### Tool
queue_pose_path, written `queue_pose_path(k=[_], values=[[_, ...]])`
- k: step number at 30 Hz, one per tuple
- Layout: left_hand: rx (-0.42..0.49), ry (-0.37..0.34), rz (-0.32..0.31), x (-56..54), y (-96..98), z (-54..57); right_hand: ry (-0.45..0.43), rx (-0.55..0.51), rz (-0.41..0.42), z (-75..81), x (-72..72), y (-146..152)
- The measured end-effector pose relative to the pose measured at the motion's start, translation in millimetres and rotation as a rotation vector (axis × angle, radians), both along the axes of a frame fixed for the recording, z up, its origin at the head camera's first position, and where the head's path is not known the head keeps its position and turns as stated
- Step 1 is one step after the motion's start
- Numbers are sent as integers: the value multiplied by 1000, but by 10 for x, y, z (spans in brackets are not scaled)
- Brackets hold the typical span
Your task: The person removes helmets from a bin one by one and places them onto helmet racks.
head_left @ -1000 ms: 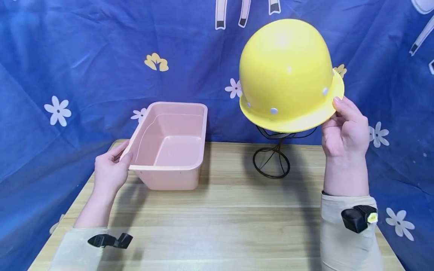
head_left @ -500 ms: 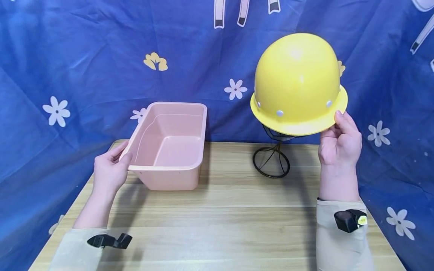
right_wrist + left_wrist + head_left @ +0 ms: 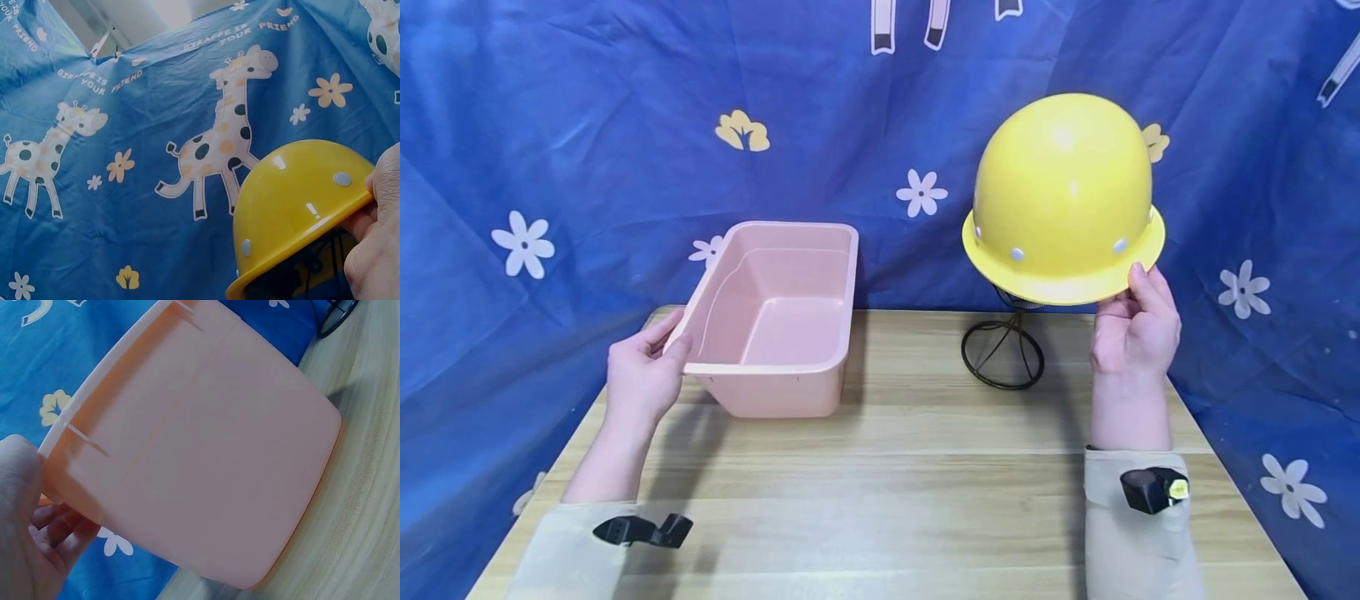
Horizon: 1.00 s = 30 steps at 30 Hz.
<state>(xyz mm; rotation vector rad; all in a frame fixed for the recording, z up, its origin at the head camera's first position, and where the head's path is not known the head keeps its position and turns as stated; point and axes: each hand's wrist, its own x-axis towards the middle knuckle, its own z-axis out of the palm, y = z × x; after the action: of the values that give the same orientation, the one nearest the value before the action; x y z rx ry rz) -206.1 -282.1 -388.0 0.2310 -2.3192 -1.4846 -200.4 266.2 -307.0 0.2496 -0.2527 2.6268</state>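
A yellow hard hat [image 3: 1067, 192] is over a black wire stand [image 3: 1002, 358] at the back right of the table; the stand's top is hidden by the hat. My right hand [image 3: 1138, 325] pinches the hat's brim at its near right, thumb on top and fingers beneath. In the right wrist view the hat [image 3: 300, 200] shows dark straps under its shell. To the left, a pink plastic basin [image 3: 790, 392] stands on the table with its inside bare. Its left rim near the front corner is gripped by my left hand [image 3: 647, 375]; the curled fingers show below the rim in the left wrist view.
The wooden table [image 3: 887, 500] runs back to a blue curtain [image 3: 625, 125] printed with flowers and giraffes, which also hangs along both sides. The basin and the stand are at the table's far edge, with a stretch of tabletop between them.
The hard hat has come down, first shifting rightward, and now sits lower over the stand. My right hand moved down and slightly left with it. The left hand and basin have stayed put.
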Motion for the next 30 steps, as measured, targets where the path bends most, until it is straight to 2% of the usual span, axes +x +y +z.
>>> queue_pose_path(k=[8, 16, 30], values=[[0, 1, 3, -2, -10, 12, -67, -58, -40, -148, -44, -49], [-3, 0, 9, 14, -7, 27, -111, -61, -58, -326, -75, -80], [21, 25, 3, 29, 36, 2, -95, -86, -42, -543, -101, -120]])
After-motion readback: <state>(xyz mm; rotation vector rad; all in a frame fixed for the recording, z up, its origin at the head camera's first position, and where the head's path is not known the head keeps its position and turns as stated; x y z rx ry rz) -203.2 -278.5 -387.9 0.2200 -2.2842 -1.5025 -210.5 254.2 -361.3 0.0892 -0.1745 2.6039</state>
